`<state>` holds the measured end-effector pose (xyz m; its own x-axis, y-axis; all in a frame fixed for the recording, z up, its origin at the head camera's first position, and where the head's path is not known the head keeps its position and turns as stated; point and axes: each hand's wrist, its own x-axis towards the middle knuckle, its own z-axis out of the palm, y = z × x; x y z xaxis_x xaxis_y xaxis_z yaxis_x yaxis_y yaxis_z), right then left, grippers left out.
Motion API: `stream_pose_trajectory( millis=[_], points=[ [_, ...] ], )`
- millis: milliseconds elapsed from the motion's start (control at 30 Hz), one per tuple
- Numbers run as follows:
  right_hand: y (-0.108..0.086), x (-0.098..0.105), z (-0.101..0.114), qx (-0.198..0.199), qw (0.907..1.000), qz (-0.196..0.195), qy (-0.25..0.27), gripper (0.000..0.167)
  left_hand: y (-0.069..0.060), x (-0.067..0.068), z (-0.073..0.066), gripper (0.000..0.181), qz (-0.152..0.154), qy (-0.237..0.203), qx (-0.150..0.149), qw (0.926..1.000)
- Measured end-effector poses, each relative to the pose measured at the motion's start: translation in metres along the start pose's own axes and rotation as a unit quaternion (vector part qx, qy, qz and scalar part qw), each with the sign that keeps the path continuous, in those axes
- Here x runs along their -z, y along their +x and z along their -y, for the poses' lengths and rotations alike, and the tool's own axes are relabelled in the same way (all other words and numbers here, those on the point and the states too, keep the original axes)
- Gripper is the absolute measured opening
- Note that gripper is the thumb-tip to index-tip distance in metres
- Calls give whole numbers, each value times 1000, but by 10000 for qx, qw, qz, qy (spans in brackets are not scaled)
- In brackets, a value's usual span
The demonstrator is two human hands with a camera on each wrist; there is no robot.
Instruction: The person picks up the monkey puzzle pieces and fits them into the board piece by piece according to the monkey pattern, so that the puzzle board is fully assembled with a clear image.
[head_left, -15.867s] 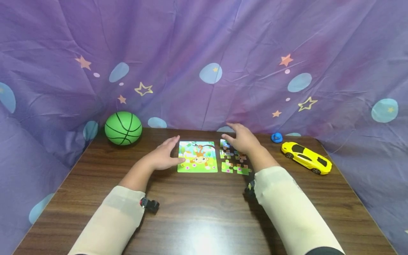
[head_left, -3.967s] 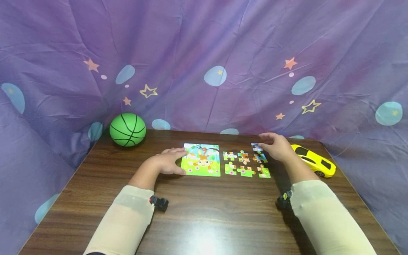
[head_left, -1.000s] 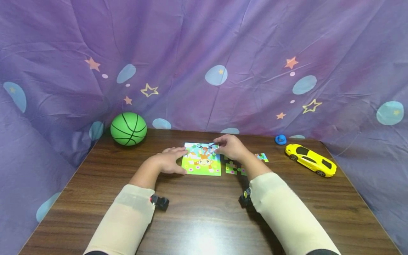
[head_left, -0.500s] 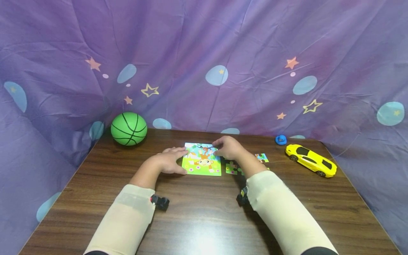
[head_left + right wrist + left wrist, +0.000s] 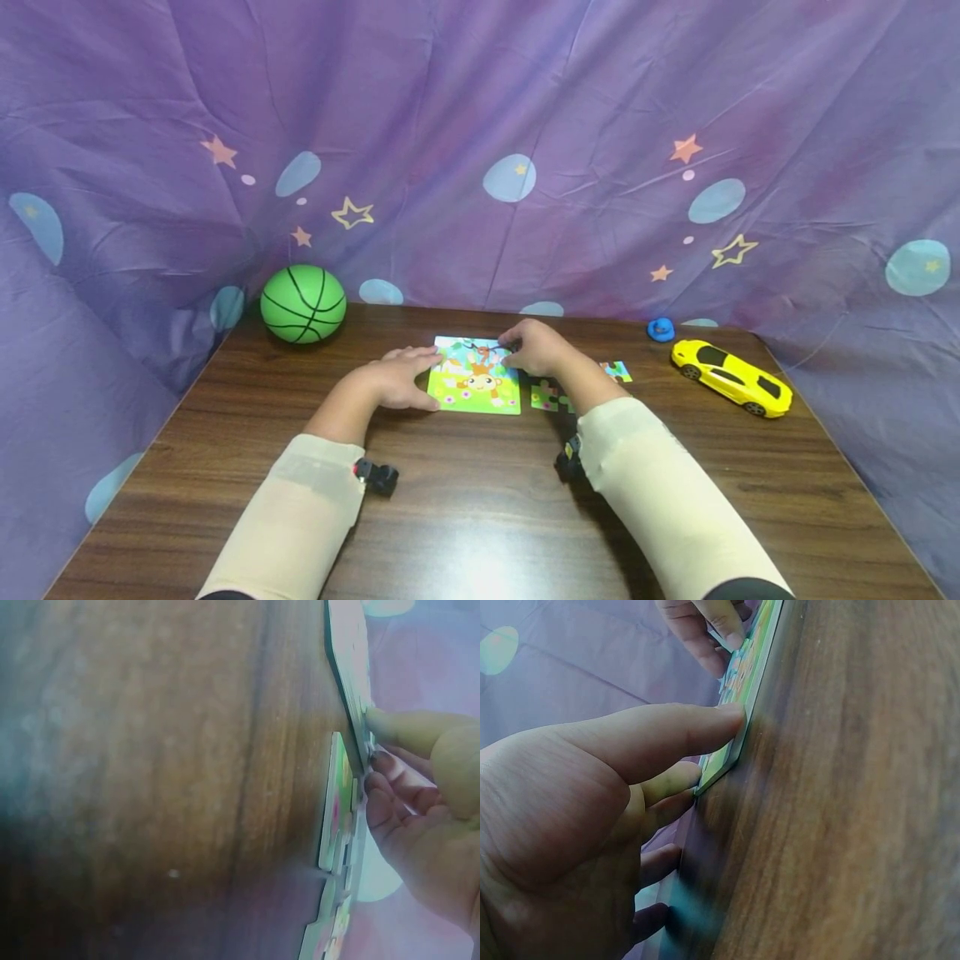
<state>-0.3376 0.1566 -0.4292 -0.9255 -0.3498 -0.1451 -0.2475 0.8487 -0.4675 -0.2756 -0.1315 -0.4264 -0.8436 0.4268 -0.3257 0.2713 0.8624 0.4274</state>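
A square jigsaw puzzle board (image 5: pixel 472 393) with a monkey picture lies on the brown table. My left hand (image 5: pixel 388 381) rests at its left edge, fingers spread and thumb on the near-left corner, steadying it. In the left wrist view the thumb (image 5: pixel 697 727) touches the board's rim. At the far-right corner of the board my right hand (image 5: pixel 542 348) pinches a puzzle piece (image 5: pixel 498 350) between thumb and fingers, mostly hidden. Loose puzzle pieces (image 5: pixel 543 395) lie right of the board, partly covered by the right hand and forearm. Another loose piece (image 5: pixel 617 370) shows beyond the wrist.
A green ball (image 5: pixel 303 304) with black lines stands at the back left. At the back right are a small blue toy (image 5: pixel 661 330) and a yellow toy car (image 5: pixel 731 377). A purple patterned cloth (image 5: pixel 420 167) hangs behind the wooden table (image 5: pixel 465 492).
My right hand took the loose piece from the far right of the rows and brought it left to the board's far-right corner. In the last second it shifted only slightly; my left hand stayed.
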Motion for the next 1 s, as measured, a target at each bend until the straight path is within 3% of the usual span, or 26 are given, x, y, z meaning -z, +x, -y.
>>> stream_pose_trajectory(
  millis=[1000],
  points=[
    [6,4,3,57,9994,204,-256,43,-1,1,-1,93,-18,-30,8,10000]
  ],
)
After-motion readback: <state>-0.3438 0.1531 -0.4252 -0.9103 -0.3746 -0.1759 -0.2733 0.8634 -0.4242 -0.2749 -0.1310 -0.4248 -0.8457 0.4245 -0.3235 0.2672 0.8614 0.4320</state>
